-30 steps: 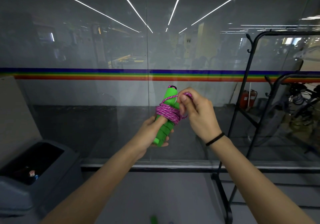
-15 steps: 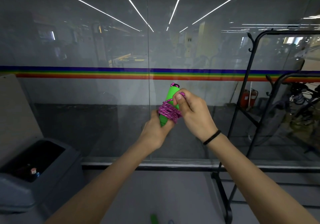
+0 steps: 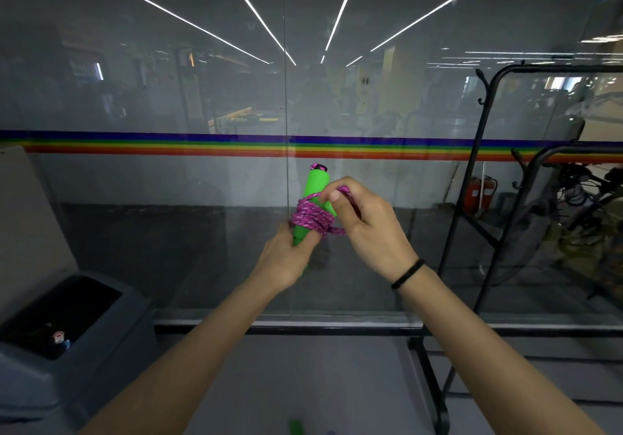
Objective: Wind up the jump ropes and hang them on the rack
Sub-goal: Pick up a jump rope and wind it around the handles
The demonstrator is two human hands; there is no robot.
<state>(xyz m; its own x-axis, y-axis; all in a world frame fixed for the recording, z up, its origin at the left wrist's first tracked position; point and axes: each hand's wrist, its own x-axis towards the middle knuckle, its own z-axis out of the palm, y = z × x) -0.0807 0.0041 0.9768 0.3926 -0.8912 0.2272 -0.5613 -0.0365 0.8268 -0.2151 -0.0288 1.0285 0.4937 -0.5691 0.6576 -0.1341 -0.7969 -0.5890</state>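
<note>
Glass wall [image 3: 168, 232] with rainbow stripe [image 3: 168, 144] stands behind rack [image 3: 470, 165] and bin [image 3: 111, 350].

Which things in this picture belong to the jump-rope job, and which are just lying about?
Belong to the job: green handle, gripped by the left hand; pink rope wound round it, pinched by the right hand; black rack.

Lying about: grey bin; red fire extinguisher behind the glass.

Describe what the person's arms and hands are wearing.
Both forearms are bare, no sleeves in view. The left hand wears no glove. The right hand is gloveless too, with a thin black band round its wrist.
</note>
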